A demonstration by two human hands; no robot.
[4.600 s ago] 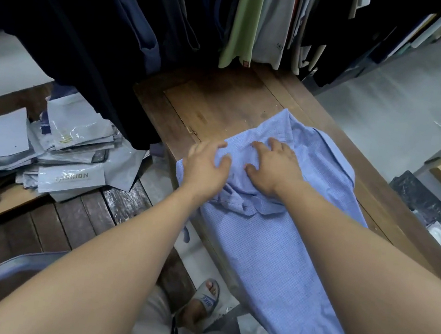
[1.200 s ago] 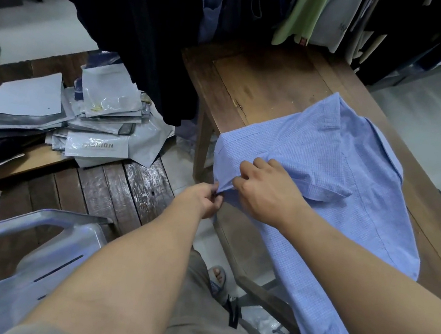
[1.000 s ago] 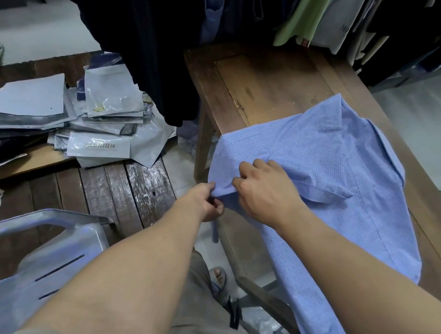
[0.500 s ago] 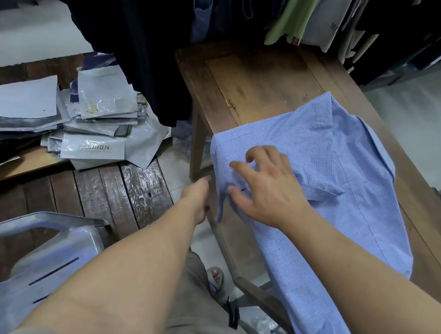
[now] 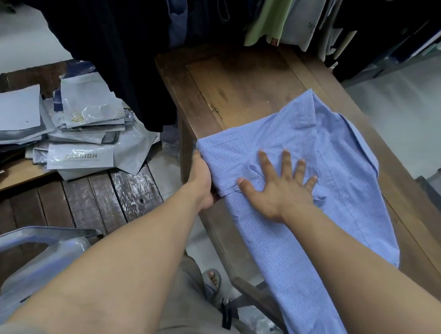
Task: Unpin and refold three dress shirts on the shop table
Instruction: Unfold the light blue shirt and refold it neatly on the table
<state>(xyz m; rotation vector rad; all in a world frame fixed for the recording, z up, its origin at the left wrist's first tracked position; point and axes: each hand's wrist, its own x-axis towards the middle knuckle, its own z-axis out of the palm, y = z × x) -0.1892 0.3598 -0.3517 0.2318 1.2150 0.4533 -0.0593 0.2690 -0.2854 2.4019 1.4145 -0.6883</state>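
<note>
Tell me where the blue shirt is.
In the head view the blue shirt lies right of centre on the wooden table, hanging off its near edge, under the flat right hand, with the left hand at its left edge.

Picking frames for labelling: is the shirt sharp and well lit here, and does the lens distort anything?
Head view: the blue shirt and the right hand are evenly lit, without motion blur; head view, top: the dark hanging clothes sink into shadow; head view, bottom: the wide lens swells both forearms.
</note>
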